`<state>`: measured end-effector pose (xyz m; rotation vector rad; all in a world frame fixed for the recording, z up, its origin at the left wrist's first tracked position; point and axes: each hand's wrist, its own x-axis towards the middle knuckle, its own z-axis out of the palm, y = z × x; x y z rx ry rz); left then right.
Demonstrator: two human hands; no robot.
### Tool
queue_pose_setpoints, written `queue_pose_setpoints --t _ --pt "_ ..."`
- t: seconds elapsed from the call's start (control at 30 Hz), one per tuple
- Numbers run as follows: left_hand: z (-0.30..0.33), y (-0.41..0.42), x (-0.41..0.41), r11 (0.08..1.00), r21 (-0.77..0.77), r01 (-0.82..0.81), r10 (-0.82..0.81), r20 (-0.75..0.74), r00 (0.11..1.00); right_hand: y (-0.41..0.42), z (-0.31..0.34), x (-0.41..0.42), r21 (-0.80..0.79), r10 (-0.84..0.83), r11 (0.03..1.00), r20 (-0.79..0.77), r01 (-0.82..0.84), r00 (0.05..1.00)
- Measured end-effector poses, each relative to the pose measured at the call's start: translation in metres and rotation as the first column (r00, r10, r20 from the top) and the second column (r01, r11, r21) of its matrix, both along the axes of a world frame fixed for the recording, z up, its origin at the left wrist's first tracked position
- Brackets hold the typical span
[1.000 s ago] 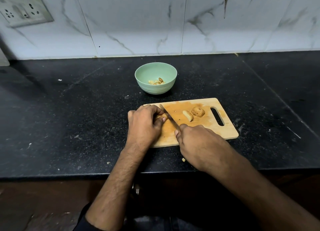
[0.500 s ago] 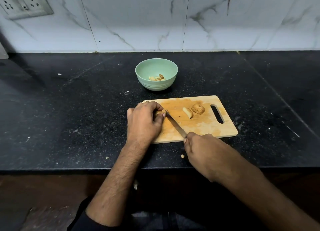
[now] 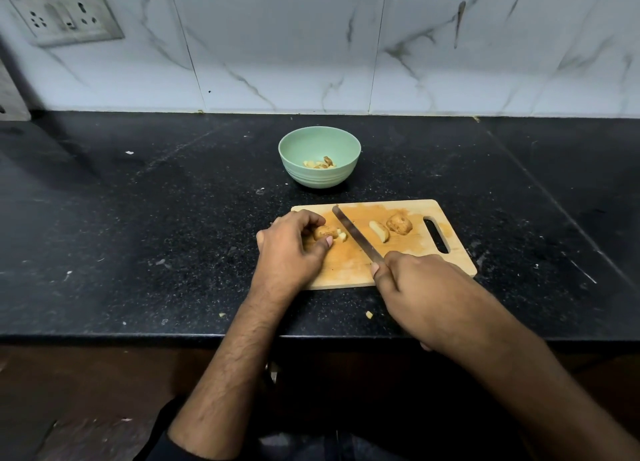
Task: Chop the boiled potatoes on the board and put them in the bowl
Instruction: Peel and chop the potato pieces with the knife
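The knife [image 3: 356,238] has lifted clear of the potato [image 3: 325,232], its tip pointing toward the worktop's back-left. Left hand [image 3: 290,252] pinches the potato on the board [image 3: 349,270]; right hand [image 3: 420,287] grips the handle.

Wooden chopping board [image 3: 349,266], rectangular, slotted handle at right, flat on the counter. On it: one part-cut boiled potato [image 3: 323,232] at left with small cut bits [image 3: 342,235] beside it; one pale wedge [image 3: 379,231]; one skin-on chunk [image 3: 399,224]. Pale green bowl [image 3: 319,142] behind (a few chopped pieces [image 3: 320,163] inside).
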<state>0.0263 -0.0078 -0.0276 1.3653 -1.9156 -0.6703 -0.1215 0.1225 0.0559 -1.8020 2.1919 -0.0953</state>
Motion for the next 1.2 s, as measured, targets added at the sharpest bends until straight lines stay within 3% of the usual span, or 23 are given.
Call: queue_pose_setpoints --t 0.73,0.97,1.2 --pt "0.000 -0.010 -0.002 0.999 0.040 -0.002 0.004 -0.032 0.999 -0.032 -0.029 0.028 0.027 0.047 0.999 -0.078 -0.045 0.996" --pt "-0.001 -0.007 -0.003 0.999 0.049 -0.016 0.019 -0.063 0.998 -0.025 -0.018 0.018 0.220 0.020 0.975 0.051 -0.030 0.999" --pt "0.003 -0.003 0.001 0.999 0.045 -0.009 0.011 -0.063 0.998 0.007 -0.013 0.009 0.201 0.013 0.979 0.086 -0.031 0.996"
